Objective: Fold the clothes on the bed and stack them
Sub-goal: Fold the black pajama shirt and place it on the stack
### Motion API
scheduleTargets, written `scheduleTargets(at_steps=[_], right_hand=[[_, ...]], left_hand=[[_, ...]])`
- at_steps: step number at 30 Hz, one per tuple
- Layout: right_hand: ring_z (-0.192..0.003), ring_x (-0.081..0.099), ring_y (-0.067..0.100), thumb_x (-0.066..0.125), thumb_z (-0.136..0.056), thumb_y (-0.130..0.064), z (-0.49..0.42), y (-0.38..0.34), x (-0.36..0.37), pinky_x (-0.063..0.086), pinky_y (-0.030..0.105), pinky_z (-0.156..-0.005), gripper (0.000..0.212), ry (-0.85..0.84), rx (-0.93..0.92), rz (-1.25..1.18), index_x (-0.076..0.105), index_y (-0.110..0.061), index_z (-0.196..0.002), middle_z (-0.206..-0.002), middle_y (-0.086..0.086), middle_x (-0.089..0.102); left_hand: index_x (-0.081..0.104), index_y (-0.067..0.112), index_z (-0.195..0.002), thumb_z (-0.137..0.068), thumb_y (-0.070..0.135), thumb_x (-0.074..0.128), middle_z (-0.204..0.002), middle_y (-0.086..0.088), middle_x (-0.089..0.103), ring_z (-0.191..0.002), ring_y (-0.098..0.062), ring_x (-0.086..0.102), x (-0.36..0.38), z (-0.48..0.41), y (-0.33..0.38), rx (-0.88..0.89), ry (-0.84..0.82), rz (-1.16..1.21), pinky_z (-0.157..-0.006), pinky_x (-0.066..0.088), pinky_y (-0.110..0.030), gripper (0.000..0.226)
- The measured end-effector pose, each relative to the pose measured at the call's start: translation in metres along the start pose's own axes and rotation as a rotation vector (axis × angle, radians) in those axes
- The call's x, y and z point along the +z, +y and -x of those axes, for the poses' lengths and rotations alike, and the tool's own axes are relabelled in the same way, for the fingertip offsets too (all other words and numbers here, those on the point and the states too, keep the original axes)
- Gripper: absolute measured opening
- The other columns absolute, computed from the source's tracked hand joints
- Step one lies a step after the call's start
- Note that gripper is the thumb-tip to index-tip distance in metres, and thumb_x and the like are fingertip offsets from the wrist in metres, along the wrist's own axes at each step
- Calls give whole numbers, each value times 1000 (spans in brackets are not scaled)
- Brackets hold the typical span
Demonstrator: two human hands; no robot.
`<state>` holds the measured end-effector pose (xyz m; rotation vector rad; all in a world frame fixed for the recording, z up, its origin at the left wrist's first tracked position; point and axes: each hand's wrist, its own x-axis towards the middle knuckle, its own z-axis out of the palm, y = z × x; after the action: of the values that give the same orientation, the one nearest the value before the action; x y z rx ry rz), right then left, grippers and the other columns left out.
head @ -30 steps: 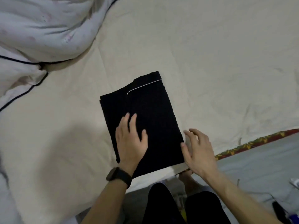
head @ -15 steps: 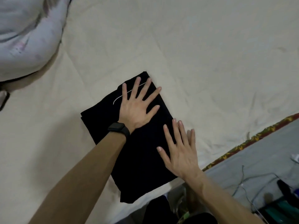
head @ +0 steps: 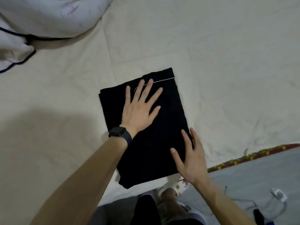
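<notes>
Moved since half a second earlier: right hand (head: pixel 191 158), off the top of the black folded garment (head: pixel 154 151) and out to its right edge; left hand (head: pixel 139 109) unchanged in place.

Far left: shows white cloth with dark piping (head: pixel 13 51), loose and crumpled beside heaped pale bedding (head: pixel 48 15); cannot tell whether clothing or bed linen.

Left of centre: shows left hand spread flat, fingers straight and apart, pressing the far half of the garment just below a thin white piping line; carries a dark watch (head: pixel 119 133) at the wrist.

Centre: shows garment already reduced to a neat rectangle on the cream sheet (head: pixel 219 70), close to the bed's near edge and well apart from the white cloth.

Right of centre: shows right hand at the garment's near right side, fingers nearly straight along the edge, no grip visible. Hands apart, both touching the same garment.

Far right: patterned bed border (head: pixel 253 155), then grey floor (head: pixel 251 179) with a charger (head: pixel 278 194).

Judged stage: one item folded, now being smoothed or squared; no stack in view; possibly the white cloth left to fold and stack.
</notes>
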<state>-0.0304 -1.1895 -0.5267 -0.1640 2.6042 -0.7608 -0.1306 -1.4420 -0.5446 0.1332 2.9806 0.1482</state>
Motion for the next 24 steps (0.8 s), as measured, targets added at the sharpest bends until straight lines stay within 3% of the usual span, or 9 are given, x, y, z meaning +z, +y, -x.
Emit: scheduleTargets(at_steps=[3, 5, 8, 11, 14, 17, 19, 21, 24], right_hand=[[-129, 52, 14, 60, -97, -53, 8, 9, -20, 47, 27, -101, 61, -31, 278, -306, 38, -25, -147, -141, -5, 51], [-110, 65, 14, 68, -93, -45, 9, 18, -28, 49, 18, -82, 35, -74, 404, -396, 56, -27, -121, -113, -15, 65], [-94, 71, 13, 74, -90, -41, 4, 31, -37, 53, 26, -76, 18, -214, 475, -468, 67, -27, -100, -98, -8, 74], [-93, 74, 19, 77, -87, -41, -2, 39, -48, 59, 43, -87, 29, -324, 465, -532, 71, -17, -103, -97, -1, 77], [-94, 74, 19, 77, -87, -45, -1, 41, -53, 59, 44, -90, 36, -437, 437, -514, 73, -16, -107, -99, -2, 78], [-98, 71, 20, 69, -94, -45, 7, 37, -51, 58, 45, -89, 31, -434, 430, -455, 72, -16, -105, -103, 0, 76], [-97, 69, 21, 65, -97, -43, 12, 33, -47, 58, 45, -87, 30, -378, 423, -437, 70, -15, -104, -105, 2, 74], [-93, 69, 23, 62, -99, -43, 19, 26, -45, 59, 45, -86, 31, -331, 412, -426, 69, -13, -102, -102, 4, 73], [-90, 69, 27, 60, -99, -45, 31, 17, -40, 58, 47, -83, 39, -281, 411, -425, 68, -7, -100, -97, 9, 73]], left_hand=[[26, 32, -158, -98, 53, 47, -168, -6, 13, -155, -28, 12, -10, 86, 25, -310, 38, 193, -121, 10, -59, 67], [30, 30, -155, -95, 54, 54, -164, -8, 21, -151, -30, 22, -12, 144, 50, -605, 39, 298, -118, 20, -57, 70], [30, 27, -152, -88, 51, 68, -150, -7, 38, -139, -29, 37, -9, 204, 79, -1060, 128, 642, -111, 33, -49, 78], [45, 25, -136, -87, 46, 74, -113, 13, 58, -113, -20, 60, -3, 230, 85, -1327, 195, 1119, -80, 46, -20, 61], [64, 28, -105, -89, 43, 72, -86, 20, 71, -92, -4, 67, 3, 248, 71, -1278, 30, 1283, -58, 45, -7, 23], [64, 38, -99, -92, 45, 69, -86, 27, 74, -82, 8, 69, -3, 253, 57, -1242, -112, 1608, -69, 50, -16, 11], [64, 37, -104, -93, 44, 67, -95, 21, 76, -89, 4, 71, -4, 256, 52, -1233, -129, 1752, -77, 51, -23, 13], [65, 36, -105, -94, 47, 65, -97, 18, 76, -94, -4, 71, -10, 258, 53, -1236, -85, 1683, -75, 52, -25, 16], [61, 34, -107, -97, 51, 60, -94, 21, 65, -88, -2, 60, -18, 260, 59, -1306, 15, 1488, -71, 55, -31, 20]])
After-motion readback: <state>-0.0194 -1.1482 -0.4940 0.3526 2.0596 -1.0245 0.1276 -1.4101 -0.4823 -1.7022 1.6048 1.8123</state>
